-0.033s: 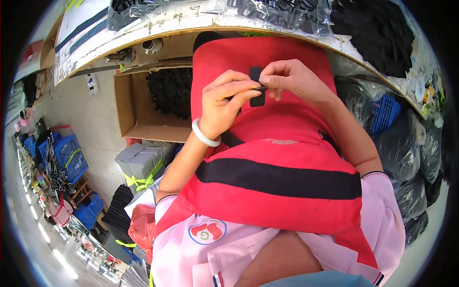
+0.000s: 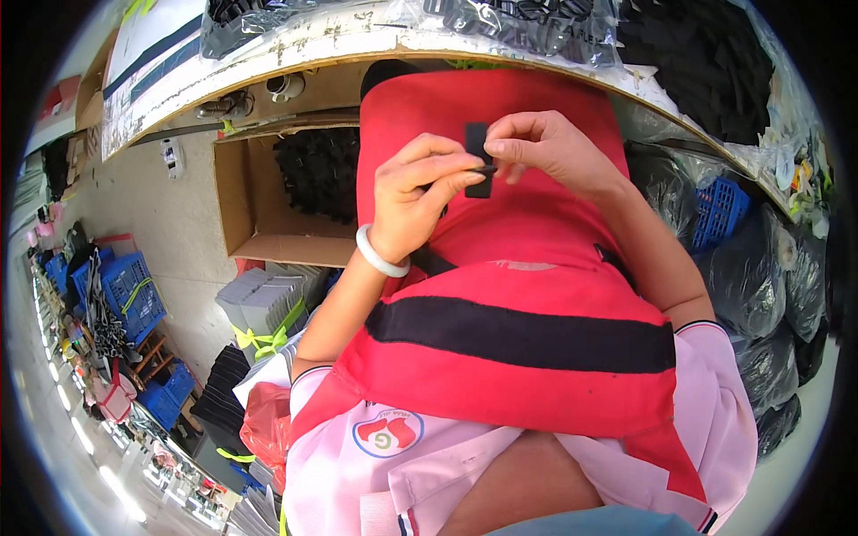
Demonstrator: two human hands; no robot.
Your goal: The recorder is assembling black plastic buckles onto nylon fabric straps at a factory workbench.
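A short black strap (image 2: 476,138) stands upright between my two hands, over the red apron on my lap. My left hand (image 2: 420,183) is closed, thumb and fingers pinching a small dark piece at the strap's middle, perhaps a buckle; its exact shape is hidden. On my left wrist sits a pale bangle (image 2: 379,254). My right hand (image 2: 541,150) has thumb and forefinger pressed together at the strap's right edge, its other fingers curled below. Whether those fingertips grip the strap or only touch it is hard to make out.
Ahead runs a worn white worktable (image 2: 357,37) bearing bagged black parts and a black heap (image 2: 702,71). An open cardboard box (image 2: 246,192) with black pieces stands at left. Dark plastic bags (image 2: 746,268) and a blue basket (image 2: 718,210) lie at right; grey bundles (image 2: 259,299) sit near my left forearm.
The strap has turned slightly and looks narrower at its lower end. My left hand has shifted a little to the left; the right hand has barely moved.
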